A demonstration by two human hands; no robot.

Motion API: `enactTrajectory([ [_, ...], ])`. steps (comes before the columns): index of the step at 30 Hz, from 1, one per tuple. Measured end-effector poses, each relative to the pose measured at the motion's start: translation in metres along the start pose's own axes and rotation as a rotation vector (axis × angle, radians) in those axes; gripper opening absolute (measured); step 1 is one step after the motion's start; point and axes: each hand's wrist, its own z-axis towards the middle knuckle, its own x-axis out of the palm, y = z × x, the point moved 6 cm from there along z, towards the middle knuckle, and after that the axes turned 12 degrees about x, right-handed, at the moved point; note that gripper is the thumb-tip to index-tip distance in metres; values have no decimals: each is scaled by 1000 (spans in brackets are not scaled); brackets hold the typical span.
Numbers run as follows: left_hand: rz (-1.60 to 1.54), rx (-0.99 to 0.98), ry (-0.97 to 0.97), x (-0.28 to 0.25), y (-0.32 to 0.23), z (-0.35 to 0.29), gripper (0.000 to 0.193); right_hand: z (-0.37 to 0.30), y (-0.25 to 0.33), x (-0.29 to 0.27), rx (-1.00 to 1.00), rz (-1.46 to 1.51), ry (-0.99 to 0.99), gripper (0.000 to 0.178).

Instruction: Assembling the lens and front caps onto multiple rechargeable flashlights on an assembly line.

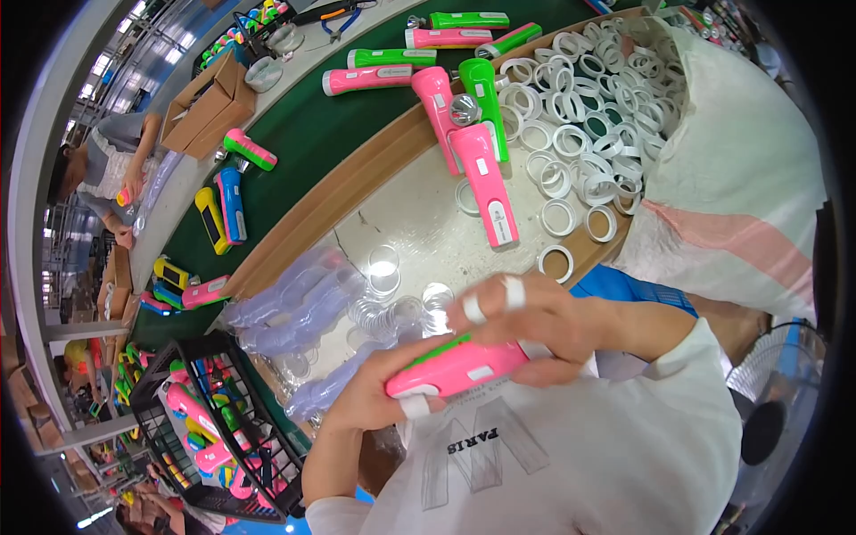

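Note:
My left hand (370, 388) is wrapped round the rear part of a pink and green flashlight (459, 370), held level in front of my shirt. At its other end, my right hand (535, 325) curls its fingers over the flashlight's head, partly blurred. White tape is wound on fingers of both hands. The flashlight's front is mostly hidden by the right fingers. Just beyond my hands lie clear round lenses (383, 312), some in stacked rows. A pink flashlight (486, 183) lies farther off on the white tabletop, beside other pink and green ones.
White plastic rings (571, 138) pile up at the right, by a large white sack (731, 178). A green conveyor belt (299, 143) carries more flashlights behind a wooden edge. At the left stands a black crate (160, 428) of coloured flashlights. Other people work along the far side.

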Motion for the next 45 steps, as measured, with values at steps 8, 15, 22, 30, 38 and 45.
enactTrajectory([
  [8,1341,361,-12,4,-7,26,56,-20,-124,17,1230,893,-233,41],
  [15,922,199,-135,1,-3,28,66,-15,-116,0,860,339,-246,40],
  [22,191,15,-289,-7,23,7,63,-4,-79,-2,662,212,-157,42],
  [30,934,236,-254,6,21,28,63,3,-121,-5,877,121,-181,41],
  [38,-1003,-119,-335,41,68,5,53,-4,-89,17,758,1058,-303,47],
  [45,563,261,-543,38,31,9,63,-6,-102,36,801,928,-378,35],
])
